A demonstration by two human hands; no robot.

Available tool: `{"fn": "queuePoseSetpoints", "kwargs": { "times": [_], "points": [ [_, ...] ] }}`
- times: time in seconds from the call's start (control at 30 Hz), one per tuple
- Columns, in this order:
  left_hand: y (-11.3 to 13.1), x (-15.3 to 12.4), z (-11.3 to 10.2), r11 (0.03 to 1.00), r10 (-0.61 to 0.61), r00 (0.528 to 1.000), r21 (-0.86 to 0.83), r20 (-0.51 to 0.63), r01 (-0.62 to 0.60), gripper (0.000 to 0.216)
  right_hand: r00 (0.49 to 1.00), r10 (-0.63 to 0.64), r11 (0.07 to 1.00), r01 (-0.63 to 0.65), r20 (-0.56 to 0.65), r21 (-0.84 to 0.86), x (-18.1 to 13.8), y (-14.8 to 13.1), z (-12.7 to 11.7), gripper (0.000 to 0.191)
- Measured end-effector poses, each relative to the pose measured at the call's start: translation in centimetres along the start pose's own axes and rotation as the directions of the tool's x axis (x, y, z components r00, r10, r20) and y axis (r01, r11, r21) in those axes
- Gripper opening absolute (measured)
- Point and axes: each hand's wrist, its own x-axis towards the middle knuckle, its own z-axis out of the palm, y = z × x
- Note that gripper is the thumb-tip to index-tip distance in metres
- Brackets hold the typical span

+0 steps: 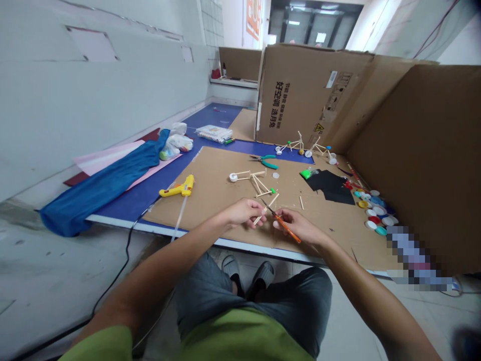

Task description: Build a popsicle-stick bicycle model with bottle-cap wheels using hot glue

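My left hand point(246, 212) is closed around a thin wooden stick point(273, 199), which slants up to the right from the fingers. In my right hand point(296, 225) is an orange-handled tool point(287, 229) with a narrow dark tip; its exact kind is hard to make out. That tip meets the stick close to the left fingers. Just beyond my hands lies a small frame of wooden sticks point(258, 184), with a white bottle cap point(233, 177) at its left end and a green piece point(272, 191) at its lower right.
A yellow glue gun point(180, 187) lies left on the cardboard sheet point(210, 165). Behind the frame are teal-handled pliers point(268, 161). Two stick models point(300, 143) stand by the large cardboard box point(300, 95). Bottle caps point(376, 210) and black sheets point(332, 186) lie right.
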Motion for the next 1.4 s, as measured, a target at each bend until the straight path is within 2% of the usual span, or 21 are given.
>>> {"fn": "queuePoseSetpoints", "kwargs": {
  "times": [0.53, 1.07, 1.23, 1.4],
  "points": [
    [0.0, -0.1, 0.0, 1.000, -0.011, 1.000, 0.006, 0.027, 0.011, 0.018, 1.000, -0.016, 0.999, 0.016, 0.012, -0.029, -0.3, -0.3, -0.1, 0.048],
    [-0.3, 0.0, 0.0, 0.999, -0.019, 0.999, 0.032, 0.050, 0.017, 0.022, 1.000, 0.026, 0.998, -0.025, 0.008, -0.050, -0.4, -0.2, -0.1, 0.047],
    [-0.7, 0.2, -0.1, 0.999, 0.008, 0.998, 0.045, 0.056, -0.011, 0.023, 1.000, -0.006, 1.000, 0.007, 0.023, -0.027, -0.3, 0.4, -0.1, 0.043],
    [-1.3, 0.4, -0.2, 0.999, 0.013, 0.998, 0.052, 0.054, -0.015, 0.027, 0.998, -0.049, 0.996, 0.051, 0.026, -0.080, -0.3, 1.2, -0.1, 0.039]
  ]
}}
